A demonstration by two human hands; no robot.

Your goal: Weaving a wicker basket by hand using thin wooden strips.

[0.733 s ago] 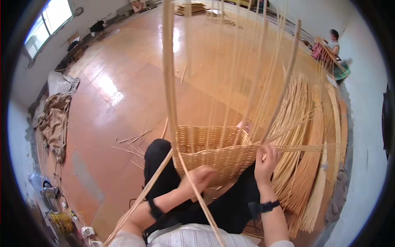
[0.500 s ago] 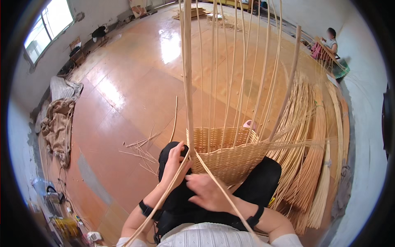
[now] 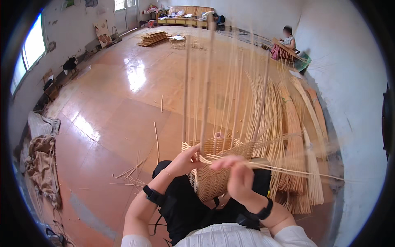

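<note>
A part-woven wicker basket (image 3: pixel 212 177) rests tilted between my knees, its thick posts and many thin upright rods rising from the rim, blurred by motion. At the corner closest to me, my left hand (image 3: pixel 185 162) is closed on the basket's rim, beside a thick post (image 3: pixel 207 90). My right hand (image 3: pixel 238 177), smeared by motion, is raised at the near side of the rim. Its bent fingers are closed on long wicker strands (image 3: pixel 288 168) that run from that corner out to the right. The fingertips are partly blurred.
Large bundles of wicker rods (image 3: pixel 294 152) lie on the floor at my right. Loose offcuts (image 3: pixel 131 173) are scattered on the left. Another person (image 3: pixel 288 41) sits at the far right by the wall. Crumpled cloth (image 3: pixel 43 156) lies along the left wall. Flat slats (image 3: pixel 152 38) are stacked farther back.
The long strands hung toward me over my forearms; now they stretch right. My right hand has risen to the rim, the basket has turned, and the view has tilted up.
</note>
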